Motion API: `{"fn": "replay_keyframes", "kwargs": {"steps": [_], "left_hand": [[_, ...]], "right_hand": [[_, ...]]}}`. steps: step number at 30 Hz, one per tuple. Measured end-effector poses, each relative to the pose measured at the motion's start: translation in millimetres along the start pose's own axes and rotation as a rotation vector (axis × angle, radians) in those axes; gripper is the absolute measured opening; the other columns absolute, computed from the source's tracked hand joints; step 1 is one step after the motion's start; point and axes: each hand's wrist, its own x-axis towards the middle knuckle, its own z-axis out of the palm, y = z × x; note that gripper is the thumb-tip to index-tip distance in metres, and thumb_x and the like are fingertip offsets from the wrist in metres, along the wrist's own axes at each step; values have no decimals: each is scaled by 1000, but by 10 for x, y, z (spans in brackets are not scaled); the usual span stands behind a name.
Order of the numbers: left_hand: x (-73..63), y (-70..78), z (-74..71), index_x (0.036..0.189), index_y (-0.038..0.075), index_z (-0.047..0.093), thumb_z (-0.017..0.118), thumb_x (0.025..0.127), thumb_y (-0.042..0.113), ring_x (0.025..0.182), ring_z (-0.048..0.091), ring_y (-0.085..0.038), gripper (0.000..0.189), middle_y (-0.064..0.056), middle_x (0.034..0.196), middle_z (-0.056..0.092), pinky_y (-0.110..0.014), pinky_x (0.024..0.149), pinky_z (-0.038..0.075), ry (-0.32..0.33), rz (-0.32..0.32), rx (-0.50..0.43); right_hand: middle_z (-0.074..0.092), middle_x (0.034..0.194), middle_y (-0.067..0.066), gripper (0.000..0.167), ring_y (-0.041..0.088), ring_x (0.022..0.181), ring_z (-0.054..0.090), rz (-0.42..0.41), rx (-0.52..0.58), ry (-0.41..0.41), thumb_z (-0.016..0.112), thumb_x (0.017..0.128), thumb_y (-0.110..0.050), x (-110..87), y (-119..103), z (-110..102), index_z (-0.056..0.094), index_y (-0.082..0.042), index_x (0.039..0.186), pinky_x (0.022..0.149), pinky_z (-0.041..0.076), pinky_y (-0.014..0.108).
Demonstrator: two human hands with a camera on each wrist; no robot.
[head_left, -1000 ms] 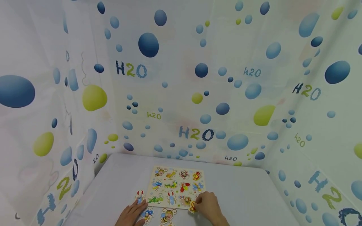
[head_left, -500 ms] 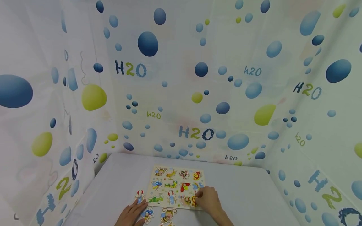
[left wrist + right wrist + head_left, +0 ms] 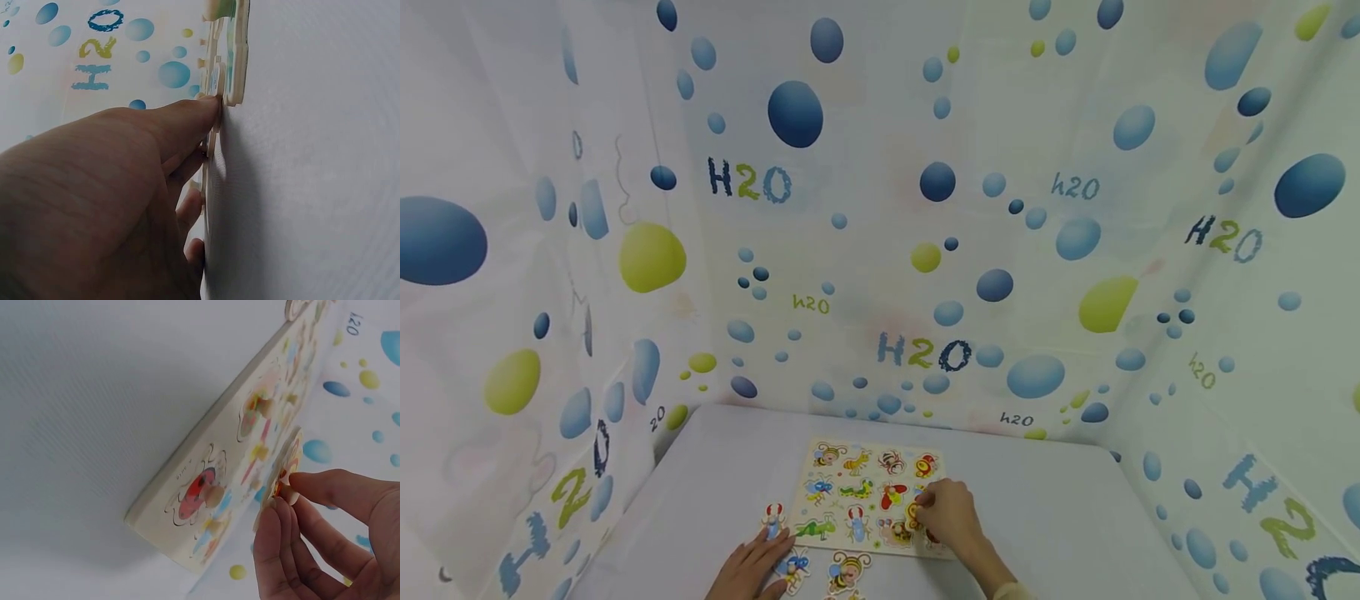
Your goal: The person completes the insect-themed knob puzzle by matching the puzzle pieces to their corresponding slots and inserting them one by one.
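Observation:
My right hand (image 3: 950, 517) pinches a yellow-and-red insect puzzle piece (image 3: 291, 457) by its small wooden knob (image 3: 286, 492). The piece is raised off the puzzle board (image 3: 838, 543), over its right side, and tilted on edge in the right wrist view. A red ladybug piece (image 3: 195, 495) lies in the board's near right corner. My left hand (image 3: 751, 568) rests by the board's near left corner, fingers extended, among a blue stag beetle piece (image 3: 774, 523) and a blue mosquito piece (image 3: 793, 569). Its thumb touches a piece's edge in the left wrist view.
A bee piece (image 3: 848, 572) lies on the white table (image 3: 1037, 508) in front of the board, with another piece (image 3: 848, 595) cut off by the frame's bottom. Cloth walls (image 3: 850, 167) printed with bubbles enclose the table's back and sides.
My right hand has carried the yellow-and-red insect piece from the board's near edge up and over its right side. The left hand has stayed in place. The head view has shifted slightly.

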Motion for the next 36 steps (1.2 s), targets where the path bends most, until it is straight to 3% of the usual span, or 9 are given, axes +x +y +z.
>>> {"fn": "replay_keyframes", "kwargs": {"steps": [3, 10, 17, 27, 36], "left_hand": [[5, 0, -8, 150, 15, 57, 57, 103, 56, 142, 43, -52, 62, -4, 155, 55, -77, 105, 37, -1, 5, -6], [-8, -20, 29, 146, 15, 60, 59, 103, 52, 136, 50, -51, 57, -2, 150, 59, -73, 99, 45, 76, 53, 53], [0, -40, 47, 147, 17, 60, 59, 102, 56, 137, 50, -50, 59, -1, 151, 59, -73, 101, 44, 54, 23, 65], [-16, -45, 73, 144, 17, 63, 60, 102, 54, 132, 54, -49, 56, 3, 148, 61, -70, 97, 48, 107, 47, 119], [3, -43, 58, 145, 16, 62, 57, 104, 53, 133, 52, -51, 56, 0, 149, 60, -71, 98, 46, 71, 41, 88]], "right_hand": [[65, 66, -7, 9, 6, 57, 57, 8, -13, 6, 84, 78, -5, 56, 3, 3, 78, -12, 76, 49, 49, 23], [64, 67, -7, 11, 6, 57, 56, 9, -12, 15, 83, 78, -4, 130, 19, 15, 76, -12, 75, 48, 47, 22], [66, 69, -6, 8, 6, 58, 56, -3, -16, 43, 82, 78, -3, 201, 49, 44, 77, -10, 77, 50, 48, 21], [67, 70, -5, 10, 5, 59, 56, -9, -39, 104, 82, 78, -3, 306, 108, 105, 76, -11, 76, 50, 48, 21], [70, 74, -1, 5, 6, 60, 59, -14, -43, 126, 82, 80, -4, 418, 203, 93, 78, -7, 82, 51, 51, 23]]}}
